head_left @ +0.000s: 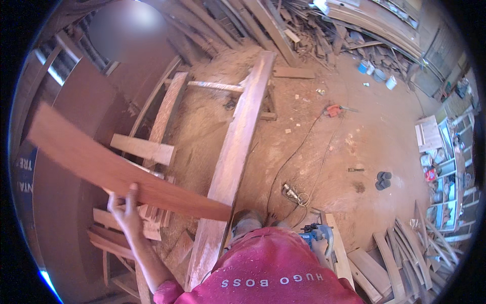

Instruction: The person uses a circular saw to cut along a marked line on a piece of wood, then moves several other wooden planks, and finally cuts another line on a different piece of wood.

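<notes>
The person's red shirt [273, 276] fills the bottom of the view, and from its left side the left hand [124, 210] comes up with the fingers [132, 195] wrapped over the near edge of a long reddish board [111, 169], thumb to the left and the rest pressed against the wood. The board is lifted clear and tilted, running from well up and left of the fingers down to a corner off to their right, where it crosses in front of a long beam [238, 147]. The right hand is out of sight, so I cannot tell how its fingers stand.

Just below and beside the fingers lies a stack of short planks [121, 228]. Beyond them, a pale crosspiece [144, 148] sits under the board's far edge. Right of the fingers, past the beam, a blue power saw [316, 235] rests near the shirt, with a black cable [291, 162] trailing over the dusty floor to an orange tool [333, 110]. Farthest away, offcuts of timber [314, 30] are heaped against the wall, with buckets [377, 73] beside them.
</notes>
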Demonstrator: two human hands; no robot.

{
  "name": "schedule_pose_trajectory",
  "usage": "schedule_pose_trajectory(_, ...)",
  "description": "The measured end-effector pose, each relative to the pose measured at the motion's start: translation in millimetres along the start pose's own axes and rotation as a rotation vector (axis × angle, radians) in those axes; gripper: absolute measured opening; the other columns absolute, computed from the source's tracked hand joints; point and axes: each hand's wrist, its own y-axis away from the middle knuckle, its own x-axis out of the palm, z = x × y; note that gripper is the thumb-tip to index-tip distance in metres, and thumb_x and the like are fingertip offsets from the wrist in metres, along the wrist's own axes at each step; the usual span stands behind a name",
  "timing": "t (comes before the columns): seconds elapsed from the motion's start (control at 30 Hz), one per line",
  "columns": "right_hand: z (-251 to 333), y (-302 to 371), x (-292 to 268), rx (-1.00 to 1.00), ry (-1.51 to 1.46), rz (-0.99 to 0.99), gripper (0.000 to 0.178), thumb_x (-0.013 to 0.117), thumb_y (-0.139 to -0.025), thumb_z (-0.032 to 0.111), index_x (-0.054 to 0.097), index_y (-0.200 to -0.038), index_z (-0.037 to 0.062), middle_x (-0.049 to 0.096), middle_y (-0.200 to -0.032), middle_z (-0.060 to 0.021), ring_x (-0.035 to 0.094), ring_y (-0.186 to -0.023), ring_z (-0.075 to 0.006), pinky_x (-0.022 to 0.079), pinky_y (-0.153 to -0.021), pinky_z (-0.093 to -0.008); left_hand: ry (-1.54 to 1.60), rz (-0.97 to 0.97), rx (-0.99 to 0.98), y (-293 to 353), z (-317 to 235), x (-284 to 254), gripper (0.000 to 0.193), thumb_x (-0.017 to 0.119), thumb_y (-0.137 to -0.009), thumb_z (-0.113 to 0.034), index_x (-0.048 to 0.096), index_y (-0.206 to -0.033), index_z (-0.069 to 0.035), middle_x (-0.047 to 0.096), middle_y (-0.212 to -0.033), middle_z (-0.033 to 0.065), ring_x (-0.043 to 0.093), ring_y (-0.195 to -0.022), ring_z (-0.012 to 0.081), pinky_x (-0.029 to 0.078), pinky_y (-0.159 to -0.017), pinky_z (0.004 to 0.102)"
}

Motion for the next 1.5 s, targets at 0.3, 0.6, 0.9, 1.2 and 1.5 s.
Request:
schedule_pose_trajectory(0.3, 58.8, -43.5, 2.8, 0.089, 0.011, 0.039, 0.066, 0.077, -0.07, 0.033, 0.064, -0.12, -0.0085, 0.068, -0.113, -0.034, 0.065, -0.11, -0.0483, 0.053, -0.097, -0.0505, 0.549, -0.628, 0.513, -101.6, -121.7, 80.6, 0.044, 0.074, -0.095, -0.019, 0.058, -0.127, 0.006, 0.061, -0.132, 0.024, 0.063, -0.117, 0.0289, 0.051, -0.104, 0.0448)
schedule_pose_trajectory(0.6, 148.5, -88.0, -9.1, 0.217, -0.023, 0.068, 0.061, 0.071, -0.071, 0.022, 0.063, -0.126, -0.0041, 0.07, -0.113, -0.0288, 0.067, -0.109, -0.0435, 0.052, -0.099, -0.0464, 0.227, -1.061, 0.753, -255.0, -197.0, 303.5, 0.049, 0.079, -0.09, -0.023, 0.061, -0.128, 0.002, 0.068, -0.117, 0.0147, 0.068, -0.099, 0.0271, 0.059, -0.084, 0.0368)
schedule_pose_trajectory(0.9, 213.1, -120.0, -13.6, 0.265, -0.028, 0.073, 0.06, 0.07, -0.071, 0.02, 0.063, -0.126, -0.0038, 0.07, -0.113, -0.028, 0.067, -0.109, -0.0423, 0.052, -0.1, -0.0459, 0.148, 0.191, 0.726, -485.1, -171.0, 733.6, 0.05, 0.076, -0.087, -0.026, 0.062, -0.128, -0.002, 0.066, -0.116, 0.0198, 0.064, -0.102, 0.0317, 0.053, -0.088, 0.0438)
schedule_pose_trajectory(1.2, 189.9, -153.6, -41.6, 0.157, 0.05, 0.059, 0.06, 0.069, -0.071, 0.019, 0.063, -0.126, -0.0035, 0.07, -0.114, -0.0272, 0.067, -0.109, -0.0411, 0.051, -0.1, -0.0453, -0.103, 1.363, 0.328, -42.0, 215.0, 563.1, 0.044, 0.062, -0.099, -0.027, 0.058, -0.137, -0.005, 0.064, -0.13, 0.0213, 0.059, -0.123, 0.0401, 0.046, -0.105, 0.0488)
schedule_pose_trajectory(1.5, 141.4, -215.9, -82.6, -0.366, 0.167, 0.215, 0.059, 0.068, -0.071, 0.017, 0.063, -0.125, -0.0032, 0.07, -0.114, -0.0264, 0.067, -0.109, -0.0399, 0.051, -0.1, -0.0448, -0.546, 0.793, -0.26, 208.6, 259.2, 226.6, 0.038, 0.067, -0.087, -0.01, 0.066, -0.125, -0.004, 0.069, -0.118, 0.0224, 0.064, -0.113, 0.0367, 0.05, -0.098, 0.0451)
